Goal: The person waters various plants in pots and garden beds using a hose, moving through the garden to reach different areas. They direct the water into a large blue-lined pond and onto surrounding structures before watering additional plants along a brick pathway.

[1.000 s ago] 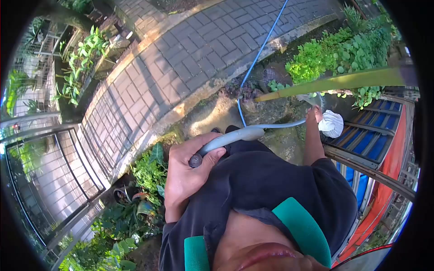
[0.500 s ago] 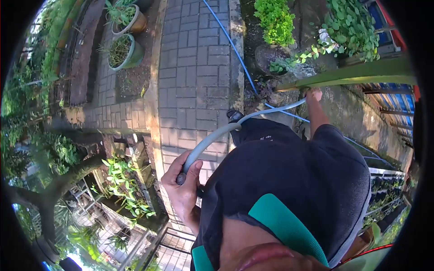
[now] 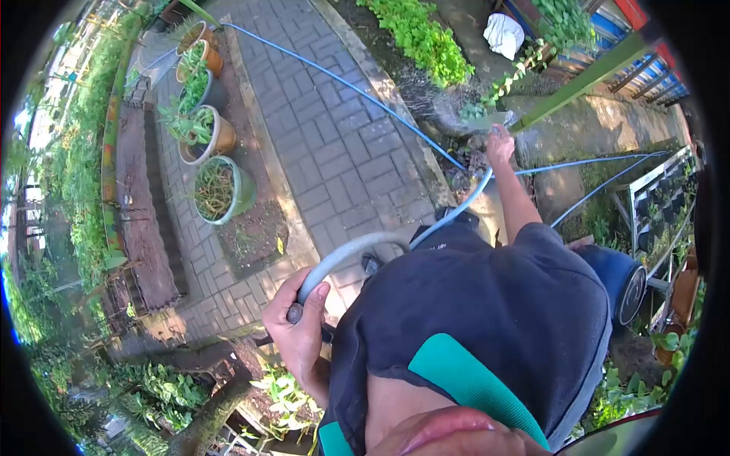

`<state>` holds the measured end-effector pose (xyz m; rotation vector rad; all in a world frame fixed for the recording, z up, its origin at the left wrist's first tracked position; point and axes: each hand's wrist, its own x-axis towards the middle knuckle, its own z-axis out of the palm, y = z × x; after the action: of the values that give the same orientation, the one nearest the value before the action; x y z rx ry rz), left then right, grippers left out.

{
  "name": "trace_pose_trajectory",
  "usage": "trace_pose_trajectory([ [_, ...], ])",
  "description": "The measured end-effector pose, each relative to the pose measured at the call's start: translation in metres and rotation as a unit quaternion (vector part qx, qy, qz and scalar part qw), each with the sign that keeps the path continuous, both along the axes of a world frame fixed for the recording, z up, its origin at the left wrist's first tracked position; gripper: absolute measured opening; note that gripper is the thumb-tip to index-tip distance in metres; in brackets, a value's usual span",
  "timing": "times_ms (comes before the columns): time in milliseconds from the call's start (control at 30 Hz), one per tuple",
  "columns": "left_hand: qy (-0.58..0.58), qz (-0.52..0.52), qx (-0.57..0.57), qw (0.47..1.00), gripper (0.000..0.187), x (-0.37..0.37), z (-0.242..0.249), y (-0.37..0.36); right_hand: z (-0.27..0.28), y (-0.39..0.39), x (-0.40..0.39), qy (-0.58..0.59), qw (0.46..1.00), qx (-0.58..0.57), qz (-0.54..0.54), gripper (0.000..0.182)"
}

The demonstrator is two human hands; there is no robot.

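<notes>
My left hand (image 3: 298, 323) is closed around a grey-blue hose (image 3: 357, 245) at the lower left, with a small dark round piece showing beside the thumb. From there the hose curves in front of my dark shirt and runs to my right hand (image 3: 499, 146). That hand, on an outstretched arm, is closed on the hose near its end. Water (image 3: 441, 110) sprays from there over the soil and a low plant. Just beyond the right hand stands a green post (image 3: 585, 82).
A thin blue hose (image 3: 334, 76) crosses the paved path (image 3: 319, 129). Several potted plants (image 3: 224, 190) line the left side. Bright green plants (image 3: 418, 38) grow ahead, near a white bag (image 3: 503, 36). A blue barrel (image 3: 616, 285) and a white-framed rack (image 3: 661, 182) are at the right.
The view has turned, bringing more pots, the white bag and the barrel into sight. My right hand is raised slightly and points forward-left, with the spray now plainly visible. Both hands still hold the hose.
</notes>
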<state>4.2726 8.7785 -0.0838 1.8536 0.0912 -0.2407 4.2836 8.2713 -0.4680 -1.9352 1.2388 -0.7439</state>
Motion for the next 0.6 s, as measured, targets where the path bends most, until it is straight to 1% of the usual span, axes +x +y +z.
trace_pose_trajectory([
  [33, 0.001, 0.014, 0.007, 1.0, 0.025, 0.006, 0.01, 0.02, 0.008, 0.03, 0.016, -0.036, 0.999, -0.004, 0.036, 0.025],
  [100, -0.031, 0.001, -0.008, 0.999, 0.025, 0.021, 0.021, 0.062, 0.068, 0.096, 0.061, 0.011, 0.997, 0.023, 0.076, 0.024],
  [133, -0.015, 0.009, -0.042, 0.999, 0.026, 0.029, 0.032, 0.075, 0.095, 0.116, 0.088, -0.023, 0.995, 0.039, 0.09, 0.023],
  [200, -0.005, -0.001, -0.069, 0.998, 0.026, 0.044, 0.036, 0.1, 0.131, 0.158, 0.112, -0.07, 0.987, 0.084, 0.115, 0.023],
  [300, -0.01, -0.026, -0.086, 0.996, 0.026, 0.069, 0.026, 0.127, 0.182, 0.183, 0.138, -0.084, 0.982, 0.053, 0.158, 0.022],
  [367, -0.017, -0.043, -0.097, 0.994, 0.026, 0.088, 0.018, 0.135, 0.213, 0.194, 0.152, -0.069, 0.984, 0.031, 0.159, 0.022],
  [467, 0.008, -0.054, -0.091, 0.994, 0.027, 0.123, 0.016, 0.135, 0.231, 0.202, 0.174, -0.061, 0.985, 0.028, 0.162, 0.022],
  [533, 0.015, -0.061, -0.09, 0.994, 0.026, 0.151, 0.013, 0.131, 0.224, 0.201, 0.198, -0.072, 0.983, 0.054, 0.159, 0.022],
  [600, -0.015, -0.06, -0.085, 0.994, 0.026, 0.182, 0.006, 0.124, 0.209, 0.191, 0.228, -0.101, 0.978, 0.073, 0.168, 0.021],
])
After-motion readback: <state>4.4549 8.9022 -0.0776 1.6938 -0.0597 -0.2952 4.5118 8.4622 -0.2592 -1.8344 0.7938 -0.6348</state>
